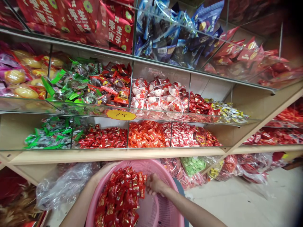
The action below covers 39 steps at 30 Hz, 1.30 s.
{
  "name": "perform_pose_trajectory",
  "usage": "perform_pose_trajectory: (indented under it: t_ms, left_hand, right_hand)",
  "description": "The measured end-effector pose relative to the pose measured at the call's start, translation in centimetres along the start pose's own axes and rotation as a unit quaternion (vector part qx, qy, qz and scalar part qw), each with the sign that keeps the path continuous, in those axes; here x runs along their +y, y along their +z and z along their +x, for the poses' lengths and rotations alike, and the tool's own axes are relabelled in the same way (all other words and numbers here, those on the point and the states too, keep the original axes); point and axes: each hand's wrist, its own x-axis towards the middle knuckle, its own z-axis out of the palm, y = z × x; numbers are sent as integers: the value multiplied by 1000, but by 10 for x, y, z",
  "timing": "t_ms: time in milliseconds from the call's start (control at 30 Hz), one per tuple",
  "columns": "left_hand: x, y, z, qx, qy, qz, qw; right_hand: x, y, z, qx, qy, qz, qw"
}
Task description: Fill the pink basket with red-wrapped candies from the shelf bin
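A pink plastic basket (163,171) with a mesh wall is below the shelves, with a heap of red wrapped candies (118,197) against its left side. My left hand (105,172) is at the far left of the rim, closed on the basket, its fingers mostly hidden. My right hand (154,184) is inside the basket, fingers curled in against the right edge of the candy heap. What those fingers hold, if anything, is hidden. To the right of the heap, the basket's pink bottom shows.
Glass-fronted shelves hold orange candies (149,134), red candies (104,137) and green-wrapped ones (50,132). A yellow price tag (121,114) reads 15. A clear plastic bag (63,184) lies left of the basket. Bagged candies (193,165) lie under the shelf, by the tiled floor (236,201).
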Motion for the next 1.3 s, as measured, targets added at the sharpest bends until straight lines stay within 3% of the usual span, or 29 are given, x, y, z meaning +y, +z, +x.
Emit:
perform_pose_trajectory:
  t_ms: [100, 167, 267, 333, 400, 500, 567, 633, 800, 967, 1300]
  left_hand:
    - [-2, -2, 2, -14, -4, -10, 1000]
    - [-5, -3, 3, -31, -10, -23, 999]
    - [-8, -4, 6, -46, -14, -38, 998]
    - [-10, -6, 8, -38, -11, -39, 998]
    - [-10, -7, 8, -25, -4, -35, 999]
    - [-8, -7, 6, -18, 3, -25, 1000]
    - [-5, -6, 4, -18, 9, -15, 1000]
    - [-4, -5, 3, -17, 11, -6, 1000]
    - [-6, -7, 3, -14, 5, -5, 1000]
    - [-10, -11, 8, -23, 3, -13, 1000]
    - [-17, -19, 15, -23, -2, -18, 1000]
  right_hand:
    - [-16, -16, -22, 34, -135, -71, 988]
    - [-35, -32, -41, 16, -244, -97, 965]
    - [-73, -60, -66, -3, -301, -47, 952]
    - [-99, -78, -72, 71, -352, -45, 932]
    - [-121, -93, -67, 195, -378, -57, 903]
    - [-140, -106, -47, 356, -418, -81, 832]
    - [-145, -110, -31, 422, -440, -96, 787]
    - [-145, -111, -18, 461, -432, -109, 767]
    - [-137, -111, -1, 479, -382, -115, 782]
    - [-131, -110, 6, 489, -380, -122, 775]
    - [-131, -111, 9, 480, -360, -117, 791]
